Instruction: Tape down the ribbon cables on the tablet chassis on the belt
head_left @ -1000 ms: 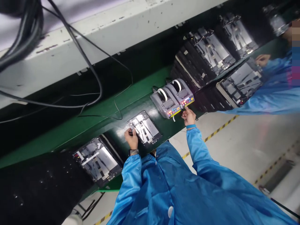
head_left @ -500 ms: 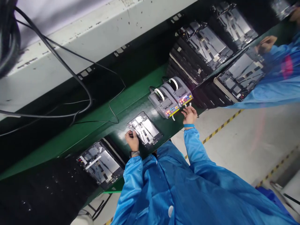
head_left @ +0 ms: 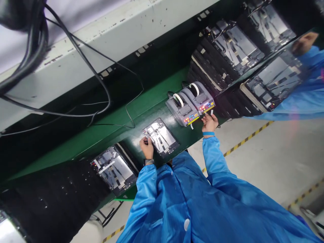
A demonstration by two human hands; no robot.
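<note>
1. On my feed, the left hand rests on the lower edge of the tablet frame, its fingers curled together. I can't tell whether they're clamped on anything. A watch sits at that wrist.
2. The right hand is at the front of the tape dispensers, thumb and fingers apart. A white tape strip stands just above them, and I can't see it gripped. A blue wristband circles that wrist.
3. The frame lies flat on the dark belt, between the hands and apart from both neighbouring stacks.
4. The two grey dispensers stand side by side, touching, just beyond the right hand. Each holds a white tape roll in its open top, and their keypads glow red.
5. Down the belt to the left, another frame lies on a black stack.
6. To the right, black stacks of frames sit close together, with a frame on top of each, and one glossy panel mirrors a blue sleeve.
7. Beyond the belt run black cables along a grey rail. Below it, a yellow-and-black floor line crosses pale flooring.
</note>
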